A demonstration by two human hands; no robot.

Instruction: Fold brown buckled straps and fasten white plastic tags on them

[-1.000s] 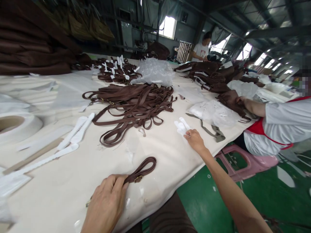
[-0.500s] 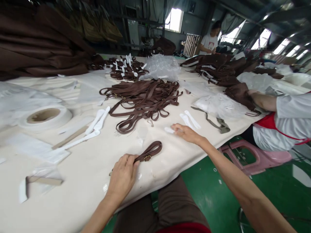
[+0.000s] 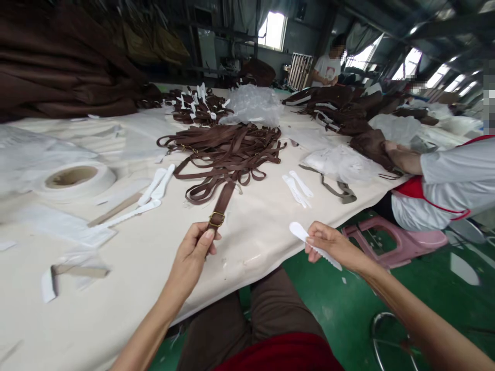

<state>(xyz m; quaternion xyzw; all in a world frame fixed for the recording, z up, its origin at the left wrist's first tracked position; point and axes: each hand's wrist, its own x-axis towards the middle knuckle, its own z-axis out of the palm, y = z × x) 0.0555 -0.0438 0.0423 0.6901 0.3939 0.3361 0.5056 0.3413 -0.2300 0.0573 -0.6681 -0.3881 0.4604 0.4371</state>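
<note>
Between the thumb and fingers of my left hand (image 3: 195,242) is a folded brown strap (image 3: 224,200) with a brass-coloured buckle, raised off the table and pointing away from me. My right hand (image 3: 328,242) pinches a white toothed strip with a rounded end (image 3: 299,231), over the table's front edge. Two similar white strips (image 3: 297,188) lie on the table beyond that hand. A tangled pile of brown straps (image 3: 232,149) spreads out past my left hand.
A roll of white tape (image 3: 75,180) and more white strips (image 3: 158,184) lie at left. Behind are bundled straps with white tabs (image 3: 199,105) and clear plastic (image 3: 253,103). At right, a co-worker's hand (image 3: 392,149) touches a brown bag; a pink stool (image 3: 402,242) stands below.
My left hand has lifted the folded strap from the table and turned it upward. My right hand has drawn the white strip back toward me, off the tabletop.
</note>
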